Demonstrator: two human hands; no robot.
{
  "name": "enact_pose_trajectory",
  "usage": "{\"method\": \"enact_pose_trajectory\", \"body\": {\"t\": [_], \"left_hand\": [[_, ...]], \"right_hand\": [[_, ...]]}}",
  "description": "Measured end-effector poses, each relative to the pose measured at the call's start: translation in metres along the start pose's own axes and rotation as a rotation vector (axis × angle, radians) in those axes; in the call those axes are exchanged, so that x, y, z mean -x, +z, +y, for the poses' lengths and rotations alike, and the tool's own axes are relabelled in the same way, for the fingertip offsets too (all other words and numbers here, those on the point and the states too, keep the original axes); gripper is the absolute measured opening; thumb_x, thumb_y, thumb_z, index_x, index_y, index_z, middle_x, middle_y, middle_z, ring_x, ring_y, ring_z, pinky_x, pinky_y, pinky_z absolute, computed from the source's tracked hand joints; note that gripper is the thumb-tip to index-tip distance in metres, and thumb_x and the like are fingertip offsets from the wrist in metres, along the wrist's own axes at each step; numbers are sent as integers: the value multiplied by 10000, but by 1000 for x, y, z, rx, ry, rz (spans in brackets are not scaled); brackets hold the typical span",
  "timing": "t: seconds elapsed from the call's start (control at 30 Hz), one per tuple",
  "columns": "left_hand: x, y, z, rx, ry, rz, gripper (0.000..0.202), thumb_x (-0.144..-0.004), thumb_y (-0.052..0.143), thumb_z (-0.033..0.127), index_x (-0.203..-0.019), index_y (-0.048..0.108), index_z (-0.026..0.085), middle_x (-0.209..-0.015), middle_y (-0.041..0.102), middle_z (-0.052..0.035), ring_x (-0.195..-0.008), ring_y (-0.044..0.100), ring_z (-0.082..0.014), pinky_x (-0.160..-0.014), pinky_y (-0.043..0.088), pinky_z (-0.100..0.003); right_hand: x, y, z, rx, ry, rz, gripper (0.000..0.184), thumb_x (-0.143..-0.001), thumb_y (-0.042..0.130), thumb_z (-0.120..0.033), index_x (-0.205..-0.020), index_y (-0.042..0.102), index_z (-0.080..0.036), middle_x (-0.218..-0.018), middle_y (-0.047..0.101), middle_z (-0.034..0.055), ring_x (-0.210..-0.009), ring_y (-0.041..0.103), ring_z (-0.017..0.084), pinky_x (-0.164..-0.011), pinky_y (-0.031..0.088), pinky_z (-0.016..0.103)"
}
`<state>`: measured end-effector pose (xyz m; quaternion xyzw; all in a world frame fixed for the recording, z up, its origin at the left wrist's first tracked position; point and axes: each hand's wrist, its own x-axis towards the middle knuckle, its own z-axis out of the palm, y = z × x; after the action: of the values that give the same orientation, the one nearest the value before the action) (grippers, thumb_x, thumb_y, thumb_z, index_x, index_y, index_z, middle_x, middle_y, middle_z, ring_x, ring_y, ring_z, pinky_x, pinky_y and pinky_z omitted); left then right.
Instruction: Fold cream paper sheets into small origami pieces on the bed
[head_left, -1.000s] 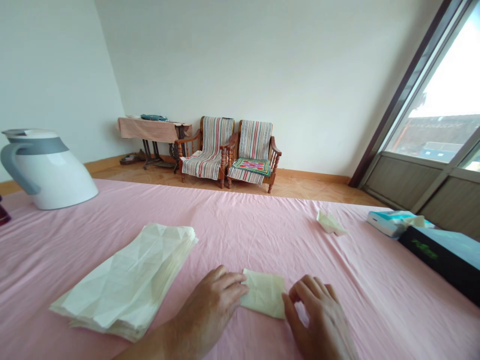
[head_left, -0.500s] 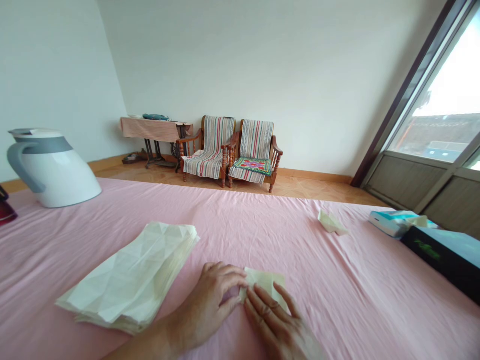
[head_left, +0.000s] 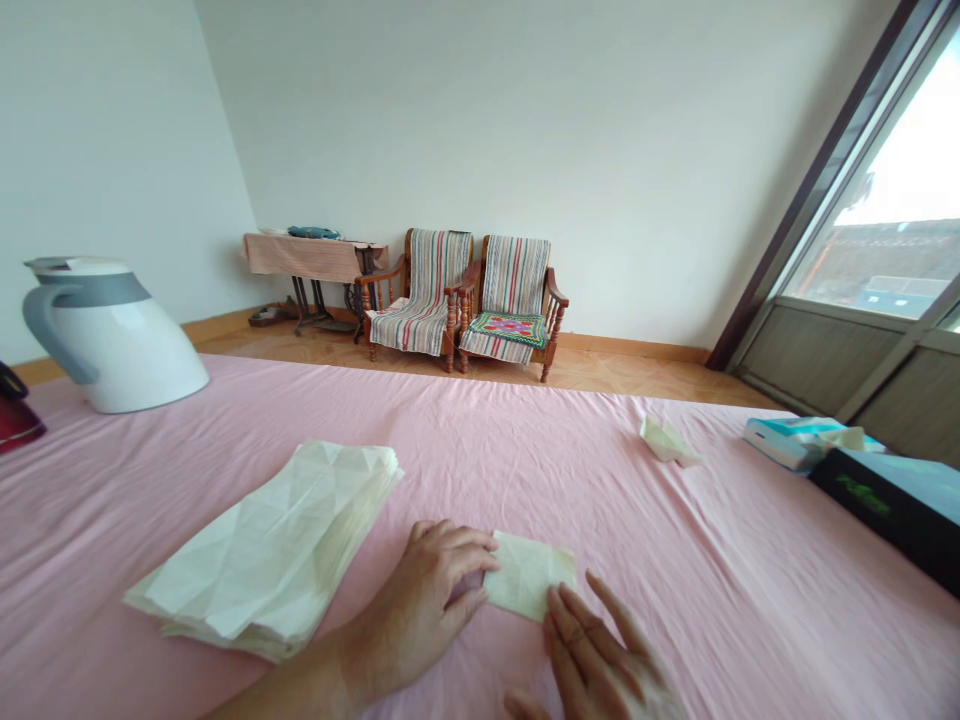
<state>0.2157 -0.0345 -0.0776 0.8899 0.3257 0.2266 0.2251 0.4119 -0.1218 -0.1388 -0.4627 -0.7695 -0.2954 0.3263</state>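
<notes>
A small piece of folded pale paper [head_left: 529, 572] lies on the pink cloth in front of me. At its left edge, my left hand [head_left: 427, 590] has its thumb and fingers curved together on the paper, holding it. My right hand [head_left: 600, 650] is open, its fingers stretched out and the fingertips touching the paper's lower right corner. To the left is a stack of creased pale paper sheets [head_left: 270, 550]. Farther off to the right sits a folded paper piece [head_left: 667, 441], apart from both hands.
The pink cloth [head_left: 465, 440] covers the surface. A white and grey jug [head_left: 139, 350] stands at the left beside a red object [head_left: 19, 418]. Right, a tissue pack [head_left: 784, 442] lies by a black box [head_left: 862, 500]. Two wooden armchairs [head_left: 506, 290] stand beyond.
My right hand has slid right and toward me across the folded paper, uncovering most of it. My left hand stays at the left edge.
</notes>
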Motion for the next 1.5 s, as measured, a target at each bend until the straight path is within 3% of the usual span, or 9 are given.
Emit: {"method": "enact_pose_trajectory", "body": {"t": [0.23,0.4,0.53,0.7,0.93,1.1,1.23,1.37,1.5], "left_hand": [[1,0,0,5,1,0,327,-788,663,52,-1031,681,272,-1128,667,3,-1065,559,-211,-933,366,-380],[1,-1,0,-18,56,10,287,-804,653,63,-1013,684,257,-1096,680,-9,-1031,581,-206,-921,357,-376],[2,-2,4,-58,91,14,235,-821,653,88,-986,689,252,-1042,691,-18,-990,591,-207,-938,323,-403],[4,-2,6,-82,77,-17,304,-816,666,88,-1064,662,263,-1075,665,-20,-1015,571,-211,-935,345,-401],[6,6,-1,-44,37,42,467,-774,673,39,-1180,605,259,-1240,569,-43,-1137,500,-224,-977,392,-377],[5,8,-4,-26,15,58,516,-788,658,54,-1238,541,277,-1121,613,-16,-1054,531,-211,-949,410,-378],[3,10,-7,28,-47,96,532,-760,655,60,-1239,522,249,-1179,587,-34,-1115,499,-223,-991,381,-388],[-3,9,-6,72,-107,77,446,-759,638,95,-1176,554,230,-1155,585,-44,-1104,500,-221,-989,377,-371],[-17,8,-1,55,-177,34,255,-752,657,166,-1001,615,205,-1026,589,-43,-1008,528,-222,-914,402,-347]], "right_hand": [[-9,-12,-3,120,66,21,524,-990,313,-314,-687,716,-176,-746,738,113,-692,700,216,-841,460,387],[-24,-27,14,87,57,-186,357,-912,445,-183,-598,609,-222,-529,595,2,-501,587,166,-798,449,412],[-34,-35,22,-11,132,-121,258,-895,422,-143,-740,616,-211,-671,644,29,-621,620,190,-703,463,365],[-34,-26,16,-198,95,-62,214,-837,481,-122,-980,628,-181,-891,695,62,-781,640,196,-721,498,310],[-18,-7,15,-240,79,-134,260,-810,461,-108,-978,637,-198,-914,694,59,-755,631,208,-671,502,317],[-14,-6,15,-221,101,-160,231,-824,467,-132,-971,633,-196,-916,690,62,-761,627,218,-667,506,327],[-12,-4,16,-230,133,-196,198,-835,476,-156,-958,624,-200,-932,686,61,-792,627,224,-690,514,335],[-10,-3,17,-235,122,-211,206,-830,470,-144,-970,611,-200,-945,679,60,-799,624,226,-684,514,336],[-9,-3,16,-226,134,-270,217,-836,478,-132,-1006,593,-201,-981,668,62,-844,619,228,-709,517,344]]}}
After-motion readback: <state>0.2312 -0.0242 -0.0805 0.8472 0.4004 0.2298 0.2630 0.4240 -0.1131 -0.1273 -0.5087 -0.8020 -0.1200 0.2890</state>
